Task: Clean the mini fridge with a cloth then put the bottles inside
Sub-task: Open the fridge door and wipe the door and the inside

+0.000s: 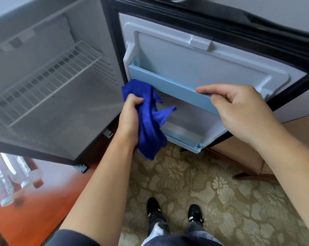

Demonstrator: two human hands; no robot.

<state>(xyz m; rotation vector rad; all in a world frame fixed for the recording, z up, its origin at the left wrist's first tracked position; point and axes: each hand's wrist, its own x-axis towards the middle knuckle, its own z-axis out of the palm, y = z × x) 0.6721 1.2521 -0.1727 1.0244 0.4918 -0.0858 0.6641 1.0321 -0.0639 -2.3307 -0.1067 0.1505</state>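
Head view. The mini fridge (57, 110) was found open, its door (212, 68) swung to the right. The left hand (130, 112) was clenched round a blue cloth (148, 125), which was held against the door's inner face just below the left end of the upper door rail (168, 84). The right hand (239, 107) was closed on that rail, thumb at its front. A wire shelf (43, 82) was noted inside the cabinet. Two clear bottles (16, 174) were seen lying outside the fridge, on a reddish wooden surface (48, 201) at lower left.
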